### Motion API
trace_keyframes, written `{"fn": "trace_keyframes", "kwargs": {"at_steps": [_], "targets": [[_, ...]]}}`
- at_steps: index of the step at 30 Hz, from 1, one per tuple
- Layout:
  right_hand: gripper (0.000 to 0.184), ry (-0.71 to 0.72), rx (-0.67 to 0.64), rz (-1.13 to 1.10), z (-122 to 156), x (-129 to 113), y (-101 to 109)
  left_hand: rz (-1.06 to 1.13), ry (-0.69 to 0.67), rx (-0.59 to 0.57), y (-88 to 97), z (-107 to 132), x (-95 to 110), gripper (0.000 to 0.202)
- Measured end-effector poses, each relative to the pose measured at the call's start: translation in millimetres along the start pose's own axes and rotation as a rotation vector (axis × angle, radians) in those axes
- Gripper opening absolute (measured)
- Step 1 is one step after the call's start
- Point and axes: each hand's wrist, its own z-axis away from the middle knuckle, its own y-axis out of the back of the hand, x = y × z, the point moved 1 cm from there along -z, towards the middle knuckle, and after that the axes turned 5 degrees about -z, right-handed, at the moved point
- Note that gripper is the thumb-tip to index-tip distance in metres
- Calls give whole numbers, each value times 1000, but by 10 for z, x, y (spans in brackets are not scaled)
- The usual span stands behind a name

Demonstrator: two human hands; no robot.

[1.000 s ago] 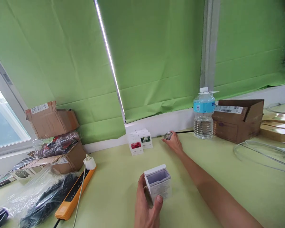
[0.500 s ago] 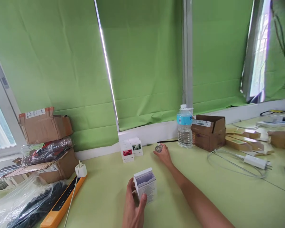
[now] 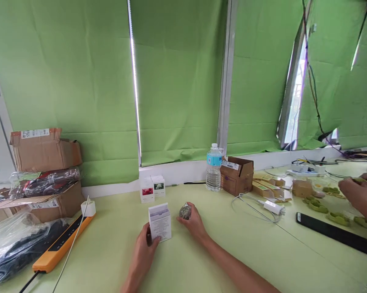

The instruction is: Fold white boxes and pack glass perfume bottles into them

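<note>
In the head view my left hand (image 3: 144, 250) grips a small white carton (image 3: 160, 224) by its side and lower edge. The carton is upright, its top flap raised, with printed text on the face towards me. My right hand (image 3: 194, 223) is closed around a small round glass bottle (image 3: 185, 211), grey and shiny, just right of the carton. Its underside is partly hidden by my fingers. Farther back, against the wall, stand white boxes with a red picture (image 3: 147, 192) and a white-flower picture (image 3: 159, 187).
A water bottle (image 3: 213, 171) and a brown cardboard box (image 3: 237, 176) stand at the back. An orange power strip (image 3: 59, 246) and stacked boxes (image 3: 42, 150) lie left. A charger (image 3: 273, 207), a black phone-like slab (image 3: 334, 232) and another person's hands (image 3: 360, 197) are right.
My right hand has brought the glass bottle from the back of the table closer to the carton. The carton is now more upright. The view has turned right, showing another person's hands.
</note>
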Motion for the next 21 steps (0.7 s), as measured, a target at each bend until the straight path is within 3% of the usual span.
{"fn": "trace_keyframes", "kwargs": {"at_steps": [7,14,18,21], "targets": [[75,-31,-93,-25,399,-227,-24,-221,33,176,61,-28,11,38],[77,-49,-181,-65,630,-413,-87,-225,32,164,55,-42,-52,47],[88,-74,-263,-77,725,-444,-104,-338,70,316,33,15,75,70],[101,-68,-347,-127,775,-443,-80,-406,-25,435,46,97,263,65]]}}
